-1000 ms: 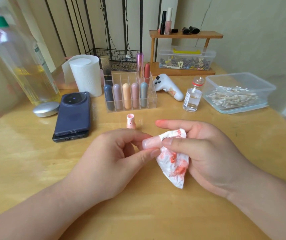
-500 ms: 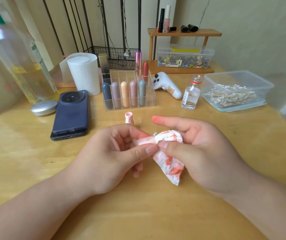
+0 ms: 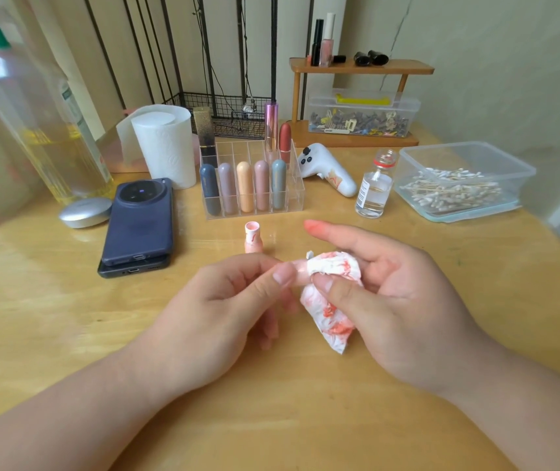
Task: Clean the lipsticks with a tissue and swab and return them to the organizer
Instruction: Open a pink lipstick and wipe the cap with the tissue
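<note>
— Pink lipstick piece (image 3: 297, 274): where?
— Low over the table (image 3: 68, 317), front centre. Pinched at one end between thumb and forefinger of the left hand (image 3: 217, 311), remaining fingers (image 3: 268, 329) curled underneath.
— Other end?
— Buried in the tissue (image 3: 336, 271): white, crumpled, blotched red, tail hanging toward the table. Touching the wood or clear of it, cannot tell.
— Tissue gripped by?
— Right hand (image 3: 404, 300). Thumb pressing tissue against the piece, middle fingers wrapped behind, forefinger stuck straight out with a red-stained tip.
— Just beyond the hands?
— Pink lipstick base (image 3: 253, 239), upright on the table, open at the top, red smear down the neck. Apart from both hands.
— Behind that?
— Clear organizer (image 3: 297, 195). Five capped lipsticks (image 3: 245, 188) standing in the front row: dark grey, mauve, peach, dusty pink, grey-blue. Three taller tubes in the back row: gold-and-black, shiny pink, brick red.
— To the right?
— White handheld controller (image 3: 331, 173) lying on its side, then a small glass bottle (image 3: 373, 190) of clear liquid, then a plastic tub (image 3: 523, 171) of cotton swabs (image 3: 455, 190).
— Left?
— Two stacked phones (image 3: 139, 226), a silver round case (image 3: 85, 212) just beside them, a paper roll (image 3: 166, 147) behind, a big clear bottle (image 3: 44, 124) of yellowish liquid at the edge, blurred.
— Farthest back?
— Small wooden shelf (image 3: 363, 67) with a few cosmetics on top, box of clips (image 3: 360, 117) beneath.
</note>
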The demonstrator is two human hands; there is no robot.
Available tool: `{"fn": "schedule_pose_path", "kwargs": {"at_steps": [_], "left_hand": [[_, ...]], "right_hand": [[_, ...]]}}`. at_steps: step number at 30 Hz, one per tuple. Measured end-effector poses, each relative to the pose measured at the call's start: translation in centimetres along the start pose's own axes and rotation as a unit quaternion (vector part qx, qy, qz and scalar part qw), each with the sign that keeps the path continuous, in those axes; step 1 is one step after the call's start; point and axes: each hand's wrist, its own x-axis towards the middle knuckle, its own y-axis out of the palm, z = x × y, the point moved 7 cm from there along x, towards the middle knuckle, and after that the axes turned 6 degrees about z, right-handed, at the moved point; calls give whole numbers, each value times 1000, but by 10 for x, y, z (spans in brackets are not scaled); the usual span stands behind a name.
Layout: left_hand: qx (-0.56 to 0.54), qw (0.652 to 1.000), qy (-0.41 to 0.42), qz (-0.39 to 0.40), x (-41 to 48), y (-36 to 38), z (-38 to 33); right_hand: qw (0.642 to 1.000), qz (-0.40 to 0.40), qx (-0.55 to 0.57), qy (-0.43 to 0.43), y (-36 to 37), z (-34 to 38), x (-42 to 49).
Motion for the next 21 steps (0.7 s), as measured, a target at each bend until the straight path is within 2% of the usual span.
{"fn": "schedule_pose_path", "kwargs": {"at_steps": [4, 8, 13, 15, 18, 21], "left_hand": [[-3, 1000, 21, 1, 1, 2, -5], [50, 997, 48, -27, -2, -1, -10], [108, 990, 77, -54, -7, -4, -15], [178, 976, 106, -67, -9, -5, -20], [301, 935, 158, -105, -12, -6, -33], [322, 925, 165, -114, -12, -5, -34]], "right_hand": [[999, 12, 35, 24, -2, 1, 3], [992, 32, 111, 57, -2, -2, 7], [985, 43, 151, 70, 0, -5, 9], [983, 44, 162, 78, 0, -6, 8], [980, 37, 174, 88, -2, -7, 7], [981, 33, 172, 87, -5, -7, 9]]}}
